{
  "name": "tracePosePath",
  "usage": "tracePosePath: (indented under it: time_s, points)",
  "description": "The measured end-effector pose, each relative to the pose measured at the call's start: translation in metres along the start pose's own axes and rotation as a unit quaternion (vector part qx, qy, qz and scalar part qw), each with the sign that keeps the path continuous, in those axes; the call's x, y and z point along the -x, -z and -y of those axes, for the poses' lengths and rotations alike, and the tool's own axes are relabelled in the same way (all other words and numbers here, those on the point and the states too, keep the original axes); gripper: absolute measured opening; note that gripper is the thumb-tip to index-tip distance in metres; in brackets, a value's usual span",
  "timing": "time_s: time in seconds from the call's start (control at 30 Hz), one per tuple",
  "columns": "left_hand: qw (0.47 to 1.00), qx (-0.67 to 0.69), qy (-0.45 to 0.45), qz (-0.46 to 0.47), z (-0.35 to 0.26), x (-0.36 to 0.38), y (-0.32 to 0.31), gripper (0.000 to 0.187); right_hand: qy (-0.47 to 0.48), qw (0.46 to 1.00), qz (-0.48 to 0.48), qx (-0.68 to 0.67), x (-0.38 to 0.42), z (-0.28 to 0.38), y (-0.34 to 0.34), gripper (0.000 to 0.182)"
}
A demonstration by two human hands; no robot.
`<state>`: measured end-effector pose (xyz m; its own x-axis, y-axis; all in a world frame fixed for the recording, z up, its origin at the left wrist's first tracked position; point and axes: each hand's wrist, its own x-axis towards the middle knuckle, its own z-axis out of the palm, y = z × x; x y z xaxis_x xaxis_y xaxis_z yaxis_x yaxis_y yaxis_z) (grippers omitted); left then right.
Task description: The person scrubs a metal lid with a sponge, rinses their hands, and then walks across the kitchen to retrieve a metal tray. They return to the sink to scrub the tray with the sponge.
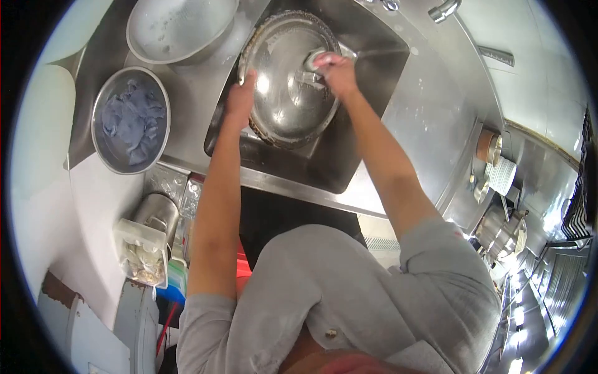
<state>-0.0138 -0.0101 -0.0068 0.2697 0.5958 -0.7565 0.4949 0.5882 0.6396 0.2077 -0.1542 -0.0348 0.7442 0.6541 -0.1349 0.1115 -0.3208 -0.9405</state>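
Note:
A large round metal lid (283, 103) with a brown-stained rim is tilted in the sink (336, 168). What looks like a strap handle crosses it near my right hand. My left hand (242, 100) is closed on the lid's left edge, thumb on the upper face and the other fingers hidden beneath. Pressed against the lid's face, right of its middle, is a pale scrubbing pad (313, 60) in the closed fingers of my right hand (338, 75). The pad's exact kind is hard to make out.
Left of the sink stand a large metal bowl (180, 28) and a smaller bowl with grey-blue cloths (134, 121). A faucet (443, 11) juts out at the upper right. Below left is a clear plastic container (142, 252); stacked white plates (500, 176) sit far right.

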Motion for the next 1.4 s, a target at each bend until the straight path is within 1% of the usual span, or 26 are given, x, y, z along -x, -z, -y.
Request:
tracePosePath:
  time_s: [0.03,0.1,0.13,0.2,0.27,0.33,0.4,0.43,0.5,0.57,0.67,0.7,0.77,0.87,0.9,0.97,1.03,1.07,1.1,1.17,1.2,1.23,1.3,1.33,1.37,1.4]
  points:
    - [1.0,0.011,-0.001,0.017,0.0,0.0,0.001,0.086,0.011,0.999,-0.031,0.013,-0.013,-0.038,0.015,0.019]
    - [1.0,0.003,-0.02,0.017,-0.003,0.002,0.001,0.087,-0.134,0.983,-0.092,-0.089,-0.013,-0.064,0.023,0.017]
    - [1.0,0.003,-0.026,0.014,0.001,-0.002,0.0,0.088,-0.178,0.979,-0.097,0.017,0.002,-0.031,0.012,0.014]
    - [1.0,-0.007,-0.028,-0.011,0.018,-0.016,-0.002,0.088,-0.128,0.989,-0.065,0.021,-0.003,-0.037,0.013,0.012]
    - [0.999,0.003,-0.035,0.016,0.015,-0.019,-0.001,0.089,0.058,0.987,-0.077,0.132,-0.033,0.006,-0.004,0.015]
    - [1.0,-0.003,-0.015,0.0,-0.014,0.007,0.0,0.089,0.211,0.963,-0.016,0.165,-0.08,0.031,-0.031,0.023]
    - [1.0,-0.017,0.005,-0.006,-0.011,0.021,0.0,0.088,0.095,0.992,0.075,0.039,-0.09,0.043,-0.04,0.029]
    - [1.0,-0.018,0.001,-0.006,-0.009,0.018,-0.001,0.088,0.115,0.988,-0.003,0.1,-0.088,0.017,-0.023,0.031]
    - [0.999,-0.03,-0.019,-0.011,-0.006,0.004,-0.002,0.086,-0.039,0.99,-0.097,0.095,-0.051,-0.029,0.007,0.032]
    - [1.0,-0.003,-0.012,0.012,-0.004,-0.001,-0.001,0.085,-0.154,0.953,-0.262,0.011,-0.013,-0.082,0.003,0.034]
    - [1.0,0.001,-0.027,-0.011,-0.001,0.0,-0.002,0.084,-0.144,0.954,-0.166,-0.206,-0.027,-0.048,0.006,0.033]
    - [0.999,0.0,-0.033,-0.026,0.0,0.001,-0.006,0.083,-0.111,0.978,-0.099,-0.147,-0.044,-0.033,0.003,0.029]
    - [0.999,-0.03,-0.022,-0.021,-0.001,-0.006,-0.004,0.081,0.056,0.994,0.076,0.049,-0.047,0.041,-0.012,0.024]
    - [1.0,0.03,-0.001,0.004,-0.01,0.012,-0.004,0.078,0.078,0.996,0.033,0.028,-0.072,0.004,-0.002,0.023]
    - [0.999,0.033,-0.007,-0.001,-0.004,0.003,-0.005,0.078,-0.004,0.997,-0.036,0.066,-0.069,-0.016,0.009,0.018]
    - [1.0,0.021,-0.011,-0.003,-0.014,0.015,-0.004,0.079,-0.138,0.916,-0.055,0.372,-0.048,-0.108,0.033,0.019]
    - [1.0,-0.002,-0.014,-0.014,-0.012,0.01,-0.003,0.08,-0.212,0.897,-0.171,0.348,0.021,-0.124,0.016,0.023]
    - [1.0,-0.014,-0.015,-0.019,-0.009,0.008,-0.003,0.08,-0.26,0.889,-0.258,0.276,0.052,-0.092,-0.005,0.025]
    - [1.0,-0.014,-0.012,-0.012,-0.007,0.008,-0.003,0.081,-0.312,0.847,-0.35,0.25,0.064,-0.106,-0.018,0.022]
    - [1.0,-0.011,-0.014,-0.003,-0.008,0.001,0.0,0.084,-0.246,0.805,-0.119,0.527,0.044,-0.129,0.003,0.018]
    - [1.0,-0.003,-0.027,0.011,-0.003,-0.004,0.0,0.088,-0.196,0.743,0.006,0.639,0.03,-0.134,0.012,0.017]
    - [1.0,-0.023,-0.02,-0.001,-0.001,-0.008,0.001,0.091,-0.125,0.684,0.14,0.705,0.012,-0.082,0.024,0.017]
    - [0.999,-0.043,-0.013,-0.012,0.001,-0.009,0.001,0.094,-0.114,0.791,0.022,0.601,-0.052,-0.097,0.031,0.017]
    - [0.999,-0.041,-0.017,-0.011,-0.001,-0.006,0.0,0.094,-0.136,0.908,-0.113,0.38,-0.079,-0.072,0.015,0.017]
    - [0.999,-0.041,-0.02,-0.006,-0.003,-0.004,0.0,0.095,-0.103,0.95,-0.175,0.239,-0.097,-0.041,-0.008,0.018]
    - [0.999,-0.046,-0.014,-0.009,-0.003,-0.004,0.0,0.094,-0.038,0.963,-0.163,0.212,-0.106,-0.003,-0.033,0.02]
